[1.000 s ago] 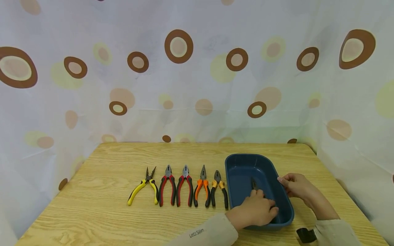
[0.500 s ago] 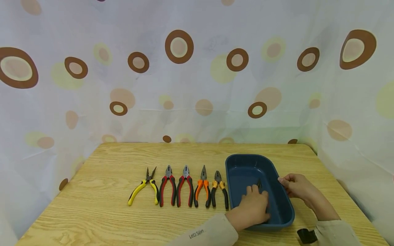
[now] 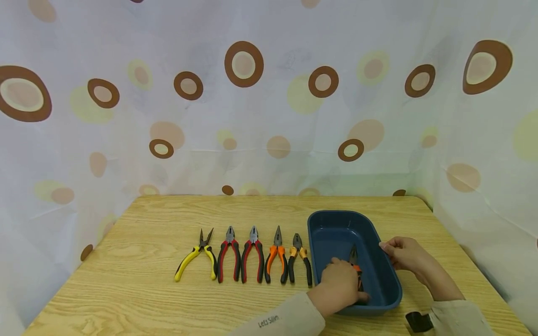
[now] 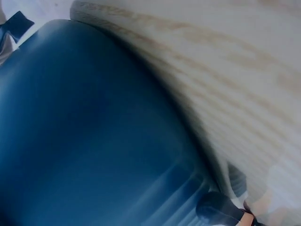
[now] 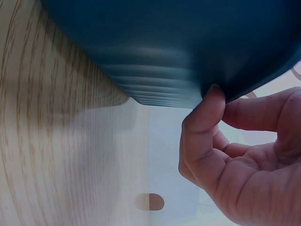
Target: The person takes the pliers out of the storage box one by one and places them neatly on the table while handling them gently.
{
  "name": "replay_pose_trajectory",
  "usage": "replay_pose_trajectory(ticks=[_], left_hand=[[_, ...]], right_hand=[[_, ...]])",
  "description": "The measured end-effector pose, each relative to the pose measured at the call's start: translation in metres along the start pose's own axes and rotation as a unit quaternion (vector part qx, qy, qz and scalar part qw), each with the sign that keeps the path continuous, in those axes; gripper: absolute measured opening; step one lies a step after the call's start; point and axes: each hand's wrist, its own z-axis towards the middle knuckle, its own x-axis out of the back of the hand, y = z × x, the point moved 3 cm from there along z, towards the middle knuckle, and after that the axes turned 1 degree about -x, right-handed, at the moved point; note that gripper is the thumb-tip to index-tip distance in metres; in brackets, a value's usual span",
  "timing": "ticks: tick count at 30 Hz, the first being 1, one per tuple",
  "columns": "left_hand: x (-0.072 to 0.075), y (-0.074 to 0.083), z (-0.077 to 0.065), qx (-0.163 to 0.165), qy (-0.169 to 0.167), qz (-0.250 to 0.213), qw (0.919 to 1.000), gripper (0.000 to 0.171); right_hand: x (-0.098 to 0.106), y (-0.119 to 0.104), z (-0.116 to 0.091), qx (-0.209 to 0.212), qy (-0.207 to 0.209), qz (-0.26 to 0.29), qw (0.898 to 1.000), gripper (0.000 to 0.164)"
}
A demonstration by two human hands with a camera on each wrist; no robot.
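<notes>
In the head view a deep blue plastic bin (image 3: 336,233) stands at the right of the table. My left hand (image 3: 339,282) is down inside it, over its near-left part. Beside that hand lies a pair of pliers (image 3: 354,255) with orange and black handles, the dark nose pointing to the far side. The thumb lies by the handle ends; the other fingertips are hidden, so a grip does not show. My right hand (image 3: 405,254) pinches the bin's right rim between thumb and fingers, as the right wrist view confirms with the hand (image 5: 235,150) on the blue edge (image 5: 211,70).
Left of the bin several pliers stand in a row: yellow-handled long-nose pliers (image 3: 185,263), red-black pliers (image 3: 235,256), another red-black pair (image 3: 259,256), orange long-nose pliers (image 3: 271,256) and yellow-black pliers (image 3: 308,270), close to the bin. A patterned curtain (image 3: 269,116) surrounds the table (image 3: 147,261).
My left hand has shifted left within the bin, uncovering the pliers' orange and black handle. The pliers' nose sits slightly right of where it was. The right hand stays on the rim.
</notes>
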Motion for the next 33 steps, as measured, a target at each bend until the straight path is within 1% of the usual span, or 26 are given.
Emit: replay_pose_trajectory(ticks=[3, 6, 10, 13, 18, 23, 31, 33], left_hand=[[0.001, -0.003, -0.001, -0.026, 0.009, -0.019, 0.9994, 0.06], [0.003, -0.007, -0.001, -0.049, 0.011, -0.062, 0.9968, 0.047], [0.004, -0.012, -0.001, -0.061, -0.001, -0.106, 0.9924, 0.046], [0.005, -0.013, -0.001, -0.063, -0.006, -0.12, 0.9907, 0.047], [0.007, -0.015, 0.0, -0.065, 0.008, -0.135, 0.9888, 0.046], [0.013, -0.016, -0.001, -0.065, 0.019, -0.14, 0.9878, 0.048], [0.025, -0.019, -0.007, -0.058, 0.023, -0.113, 0.9916, 0.063], [0.028, -0.021, -0.009, -0.057, 0.026, -0.111, 0.9919, 0.065]], right_hand=[[0.0, 0.0, 0.0, 0.0, -0.001, -0.002, 1.0, 0.034], [0.0, 0.0, 0.0, 0.003, -0.002, -0.005, 1.0, 0.035], [0.001, 0.0, -0.001, 0.002, -0.004, -0.003, 1.0, 0.036], [0.0, 0.0, -0.001, 0.003, -0.007, -0.002, 1.0, 0.036], [0.001, -0.001, -0.001, 0.007, -0.01, -0.006, 1.0, 0.036], [0.001, -0.001, -0.001, 0.005, -0.009, -0.004, 1.0, 0.035], [0.001, -0.001, 0.0, 0.002, -0.008, 0.002, 1.0, 0.035], [0.0, -0.001, -0.001, 0.003, -0.008, 0.002, 1.0, 0.035]])
